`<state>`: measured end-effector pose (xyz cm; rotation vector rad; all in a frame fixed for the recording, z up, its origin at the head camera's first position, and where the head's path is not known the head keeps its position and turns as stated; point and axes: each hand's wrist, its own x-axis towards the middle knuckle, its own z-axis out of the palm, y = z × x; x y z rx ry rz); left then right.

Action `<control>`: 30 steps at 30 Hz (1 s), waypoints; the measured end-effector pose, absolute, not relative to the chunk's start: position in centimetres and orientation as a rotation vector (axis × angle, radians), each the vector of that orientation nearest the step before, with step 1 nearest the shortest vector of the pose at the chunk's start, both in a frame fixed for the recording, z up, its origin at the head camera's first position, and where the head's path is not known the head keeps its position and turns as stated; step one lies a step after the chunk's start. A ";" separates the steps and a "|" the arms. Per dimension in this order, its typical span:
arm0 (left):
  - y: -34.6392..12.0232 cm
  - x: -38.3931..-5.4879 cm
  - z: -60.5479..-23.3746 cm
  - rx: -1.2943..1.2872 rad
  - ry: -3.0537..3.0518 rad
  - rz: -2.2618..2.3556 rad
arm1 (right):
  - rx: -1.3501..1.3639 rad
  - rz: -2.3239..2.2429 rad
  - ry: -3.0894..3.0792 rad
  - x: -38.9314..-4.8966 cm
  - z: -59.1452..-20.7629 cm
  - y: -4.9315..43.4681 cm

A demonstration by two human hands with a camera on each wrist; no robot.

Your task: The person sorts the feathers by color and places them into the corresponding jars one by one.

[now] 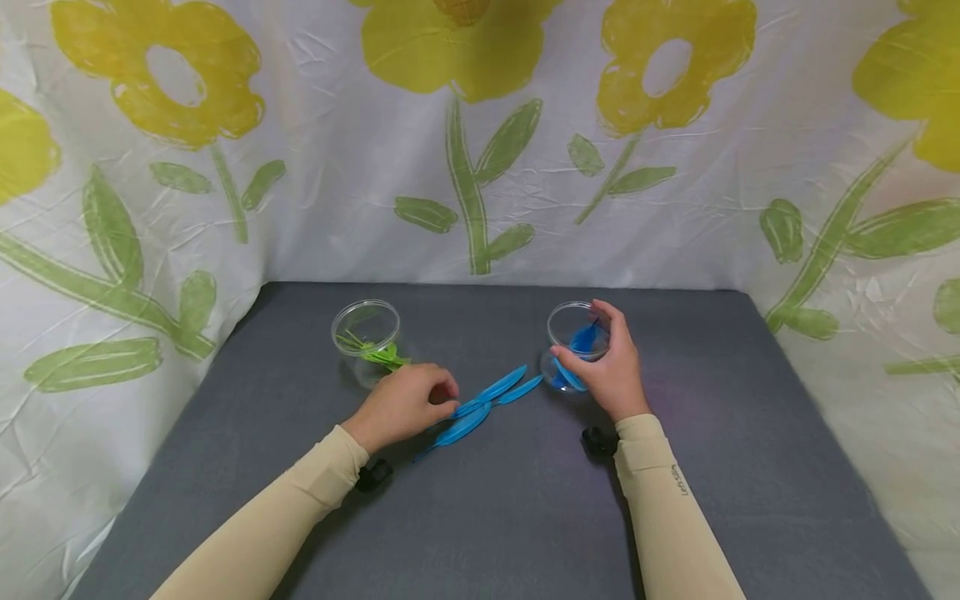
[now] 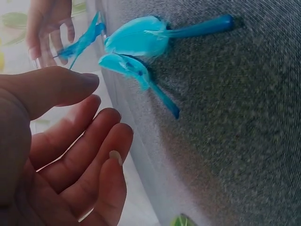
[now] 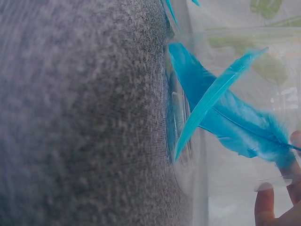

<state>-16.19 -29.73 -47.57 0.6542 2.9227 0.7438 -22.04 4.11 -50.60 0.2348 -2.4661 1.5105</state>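
Observation:
My right hand (image 1: 618, 371) grips a clear plastic cup (image 1: 551, 367) near its rim, thumb on the near side and fingers at the far side. Blue feathers (image 3: 240, 125) lie crossed inside that cup. Over the middle of the table, my left hand (image 1: 405, 404) has loosely bent fingers, with the thumb tip close to the fingertips. No object shows between them in the left wrist view. Right beside its thumb, several loose blue feathers (image 1: 465, 423) lie on the grey tabletop, spread toward the cup. Two of these feathers (image 2: 138, 37) show close beyond the left fingertips.
A second clear cup (image 1: 365, 312), holding green feathers (image 1: 384, 356), stands at the back left behind my left hand. The dark grey table (image 1: 487, 533) meets a white curtain (image 1: 322, 208) with printed yellow flowers at the back and sides.

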 end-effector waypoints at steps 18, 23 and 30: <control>-28.3 -17.1 -49.0 0.632 2.839 0.668 | 0.243 1.531 -2.458 -22.1 -50.5 4.2; -28.2 -17.1 -49.2 0.575 2.819 0.690 | 0.243 1.532 -2.458 -22.2 -50.5 4.3; -28.2 -17.1 -49.2 0.541 2.816 0.712 | 0.237 1.535 -2.458 -22.1 -50.4 4.2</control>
